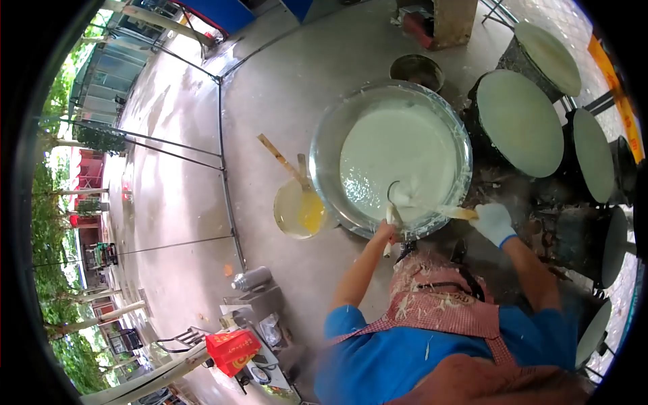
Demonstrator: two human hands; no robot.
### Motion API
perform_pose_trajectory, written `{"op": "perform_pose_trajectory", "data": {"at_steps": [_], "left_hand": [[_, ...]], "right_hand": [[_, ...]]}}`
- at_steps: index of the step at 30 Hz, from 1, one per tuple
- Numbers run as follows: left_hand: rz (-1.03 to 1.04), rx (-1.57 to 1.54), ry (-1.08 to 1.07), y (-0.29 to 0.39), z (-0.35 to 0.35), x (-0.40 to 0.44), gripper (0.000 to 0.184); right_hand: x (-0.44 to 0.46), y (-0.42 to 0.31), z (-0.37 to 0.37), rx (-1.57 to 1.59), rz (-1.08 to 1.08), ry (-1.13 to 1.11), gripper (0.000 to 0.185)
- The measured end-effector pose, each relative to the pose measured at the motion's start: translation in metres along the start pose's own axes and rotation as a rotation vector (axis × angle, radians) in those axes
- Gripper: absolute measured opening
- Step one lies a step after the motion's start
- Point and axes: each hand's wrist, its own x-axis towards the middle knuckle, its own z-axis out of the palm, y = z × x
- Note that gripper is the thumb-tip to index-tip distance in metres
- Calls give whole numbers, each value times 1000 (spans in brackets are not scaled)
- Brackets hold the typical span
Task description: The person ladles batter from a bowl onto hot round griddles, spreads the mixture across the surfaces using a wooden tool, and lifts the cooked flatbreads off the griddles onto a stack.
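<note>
A wide metal basin (326, 128) full of pale, creamy batter (398, 148) stands in front of me. My left hand (388, 231), bare, is closed on the light handle of a ladle (391, 214), whose dark curved rim is at the batter's near edge. On the right, my right hand (493, 223) wears a white glove and grips a wooden-handled scraper (459, 212). The scraper's pale blade reaches over the basin's near right rim toward the ladle, where a little batter is heaped.
Several round griddles (520, 123) with pale tops curve along the right. A bucket (287, 209) with yellow liquid and wooden sticks stands left of the basin. Behind is a dark bowl (416, 71). A red bag (233, 351) and a metal flask (252, 278) are at lower left.
</note>
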Motion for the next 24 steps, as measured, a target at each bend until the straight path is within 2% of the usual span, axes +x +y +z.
{"op": "perform_pose_trajectory", "data": {"at_steps": [1, 4, 6, 7, 8, 10, 12, 16, 18, 19, 20, 21, 24], "left_hand": [[-1, 2, -57, 4, -3, -3, 26], [-58, 6, -77, 23, 5, -22, 14], [-406, -539, -345, 16, 7, -3, 17], [-585, -808, -470, 21, 8, -11, 22], [-628, -910, -483, 23, 12, -24, 25], [-692, -1113, -507, 88, 31, -114, 34], [-445, -889, -504, 128, 37, -174, 39], [-31, -656, -522, 217, 48, -315, 45], [141, -508, -612, 249, 41, -363, 37], [342, -324, -467, 266, 40, -390, 19], [539, -145, -314, 282, 45, -422, 15], [728, -2, -193, 294, 49, -445, 18], [1043, 153, -241, 315, 13, -413, 19]], "right_hand": [[-8, -6, -21, 77, 91, -48, 33], [-23, 18, 50, 83, 156, 26, 36], [-41, 6, 74, 173, 203, -12, 38], [-51, -1, 72, 204, 293, -80, 39], [-68, -4, 65, 254, 305, -64, 38], [-94, -6, 59, 324, 321, 51, 37], [-113, -12, 38, 321, 235, 285, 36], [-111, -13, -22, 284, 13, 753, 33], [-98, -9, -69, 227, -98, 1048, 34], [-91, -8, -92, 291, -84, 1116, 35], [-89, -8, -116, 359, -73, 1181, 36], [-94, -15, -140, 464, 21, 1097, 37], [-86, -21, -145, 658, -184, 1243, 34]]}}
